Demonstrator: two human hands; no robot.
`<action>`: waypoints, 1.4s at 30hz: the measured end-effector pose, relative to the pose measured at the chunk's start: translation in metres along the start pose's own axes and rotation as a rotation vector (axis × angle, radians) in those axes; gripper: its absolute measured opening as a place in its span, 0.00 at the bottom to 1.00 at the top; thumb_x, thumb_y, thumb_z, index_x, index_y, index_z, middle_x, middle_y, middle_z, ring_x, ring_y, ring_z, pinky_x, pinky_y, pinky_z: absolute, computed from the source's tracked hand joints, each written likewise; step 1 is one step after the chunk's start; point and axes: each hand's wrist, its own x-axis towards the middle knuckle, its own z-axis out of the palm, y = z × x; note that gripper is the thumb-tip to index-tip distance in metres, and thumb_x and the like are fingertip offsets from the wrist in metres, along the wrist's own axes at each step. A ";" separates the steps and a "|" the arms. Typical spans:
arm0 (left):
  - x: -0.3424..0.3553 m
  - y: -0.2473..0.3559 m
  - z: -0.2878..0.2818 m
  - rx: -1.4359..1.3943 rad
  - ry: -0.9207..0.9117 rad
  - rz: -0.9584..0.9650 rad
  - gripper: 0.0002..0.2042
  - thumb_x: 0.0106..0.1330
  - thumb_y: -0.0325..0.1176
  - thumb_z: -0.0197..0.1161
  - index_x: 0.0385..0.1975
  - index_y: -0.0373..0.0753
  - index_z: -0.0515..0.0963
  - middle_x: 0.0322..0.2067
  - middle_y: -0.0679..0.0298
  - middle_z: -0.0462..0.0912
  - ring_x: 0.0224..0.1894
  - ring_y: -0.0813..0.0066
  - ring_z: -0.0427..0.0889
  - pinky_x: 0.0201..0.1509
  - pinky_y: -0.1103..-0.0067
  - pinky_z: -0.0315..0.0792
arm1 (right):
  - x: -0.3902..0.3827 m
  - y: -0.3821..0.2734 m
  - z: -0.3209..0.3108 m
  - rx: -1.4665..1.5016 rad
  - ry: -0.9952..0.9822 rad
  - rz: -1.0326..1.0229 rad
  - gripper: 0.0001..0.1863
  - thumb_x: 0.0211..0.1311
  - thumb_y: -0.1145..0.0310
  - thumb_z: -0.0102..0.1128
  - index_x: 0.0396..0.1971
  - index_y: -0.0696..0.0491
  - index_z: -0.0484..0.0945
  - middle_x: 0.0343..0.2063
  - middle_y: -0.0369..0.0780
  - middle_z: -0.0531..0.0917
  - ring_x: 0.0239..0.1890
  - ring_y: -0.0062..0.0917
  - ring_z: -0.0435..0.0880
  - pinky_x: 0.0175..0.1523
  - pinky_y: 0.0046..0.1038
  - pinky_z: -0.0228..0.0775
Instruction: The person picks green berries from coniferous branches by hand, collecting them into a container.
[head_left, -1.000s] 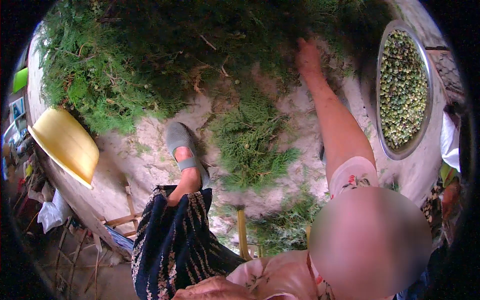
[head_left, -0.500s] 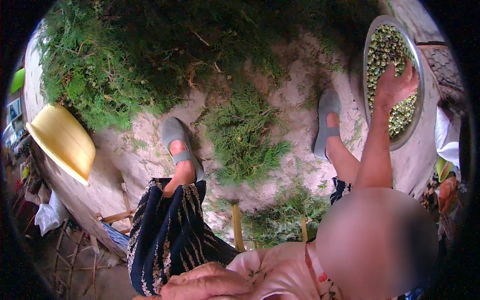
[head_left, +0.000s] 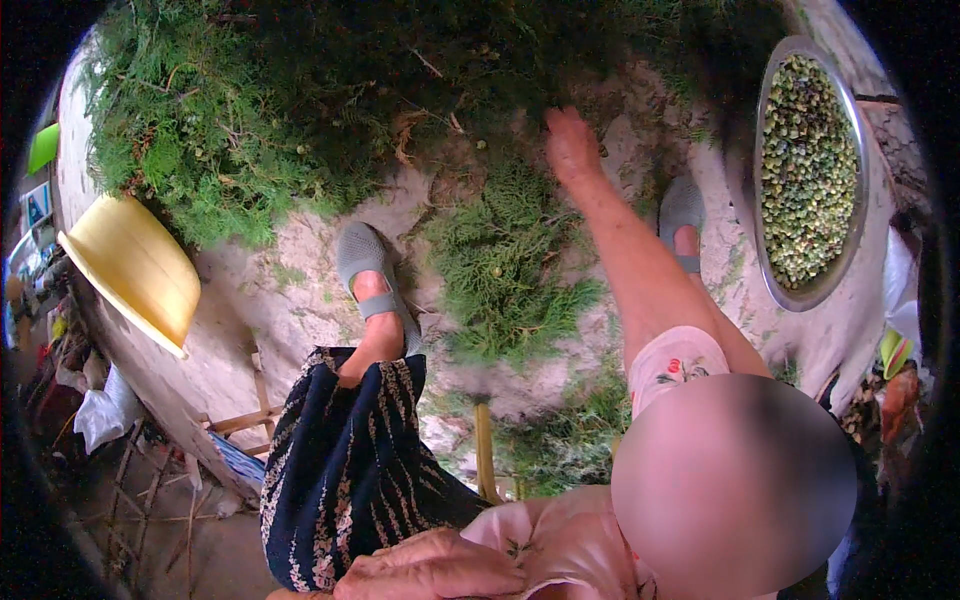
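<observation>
My right hand (head_left: 573, 147) is stretched out over the ground at the edge of a dark heap of leafy evergreen branches (head_left: 330, 110). Its fingertips point into the shade and blur there, so whether they grip anything is unclear. Below it, between my feet, lies a smaller clump of green sprigs (head_left: 500, 265). At the right stands an oval metal basin (head_left: 856, 215) full of small green and brownish seed cones (head_left: 808, 170), with no hand in it. Low in the picture my left hand (head_left: 435, 567) rests on my lap, loosely bent, with nothing visible in it.
A yellow plastic basin (head_left: 150, 270) leans on its side at the left. My grey shoes (head_left: 372, 255) are planted on either side of the clump. White bags (head_left: 105, 410) and a wooden frame (head_left: 245, 420) sit at the left edge; more sprigs (head_left: 570, 440) lie near my seat.
My right hand has come out of the metal basin and swung left to the edge of the branch heap. My left hand stays on my lap; the view has shifted slightly.
</observation>
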 end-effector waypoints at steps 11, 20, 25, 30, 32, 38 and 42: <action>-0.008 -0.014 -0.008 -0.061 -0.024 0.133 0.10 0.57 0.25 0.56 0.34 0.22 0.72 0.29 0.50 0.75 0.31 0.64 0.74 0.34 0.75 0.68 | -0.023 -0.086 0.004 0.361 -0.110 0.011 0.09 0.42 0.74 0.57 0.28 0.54 0.74 0.29 0.44 0.73 0.30 0.37 0.74 0.33 0.32 0.66; -0.015 -0.014 -0.011 -0.035 -0.016 0.148 0.10 0.56 0.25 0.57 0.34 0.23 0.73 0.31 0.50 0.75 0.32 0.64 0.75 0.34 0.76 0.69 | -0.054 -0.100 -0.040 0.291 -0.014 -0.100 0.12 0.41 0.78 0.59 0.30 0.55 0.71 0.28 0.42 0.75 0.30 0.33 0.76 0.33 0.29 0.69; -0.024 -0.014 -0.013 -0.026 -0.011 0.128 0.11 0.57 0.26 0.56 0.35 0.25 0.73 0.31 0.52 0.76 0.31 0.66 0.76 0.34 0.77 0.70 | -0.028 -0.069 -0.179 0.093 0.437 -0.058 0.08 0.42 0.73 0.59 0.27 0.53 0.75 0.25 0.41 0.77 0.28 0.29 0.74 0.36 0.27 0.66; -0.017 0.003 0.000 0.096 0.046 -0.052 0.12 0.53 0.34 0.60 0.25 0.28 0.76 0.25 0.54 0.79 0.29 0.66 0.77 0.35 0.77 0.70 | -0.001 0.018 -0.292 -0.828 0.840 -0.105 0.21 0.41 0.60 0.62 0.38 0.54 0.75 0.31 0.44 0.77 0.36 0.37 0.74 0.46 0.33 0.62; -0.022 -0.007 0.007 0.114 0.236 0.044 0.12 0.55 0.35 0.59 0.25 0.29 0.75 0.21 0.55 0.77 0.24 0.69 0.75 0.28 0.79 0.69 | -0.006 0.012 -0.258 -0.458 0.664 -0.258 0.19 0.43 0.62 0.60 0.38 0.52 0.75 0.32 0.44 0.77 0.36 0.36 0.74 0.44 0.32 0.63; -0.010 -0.004 -0.001 -0.137 0.499 0.116 0.12 0.58 0.34 0.55 0.33 0.30 0.70 0.22 0.62 0.71 0.20 0.77 0.67 0.20 0.85 0.61 | -0.110 -0.028 -0.093 -0.120 -0.322 -0.319 0.26 0.44 0.63 0.58 0.46 0.54 0.67 0.42 0.46 0.72 0.46 0.38 0.70 0.50 0.35 0.61; -0.011 -0.003 -0.004 -0.255 0.669 0.117 0.12 0.60 0.31 0.53 0.39 0.30 0.70 0.24 0.64 0.71 0.22 0.80 0.66 0.22 0.86 0.60 | -0.114 -0.053 -0.092 -0.238 -0.889 0.008 0.16 0.41 0.61 0.63 0.28 0.57 0.75 0.28 0.47 0.76 0.35 0.40 0.75 0.42 0.38 0.67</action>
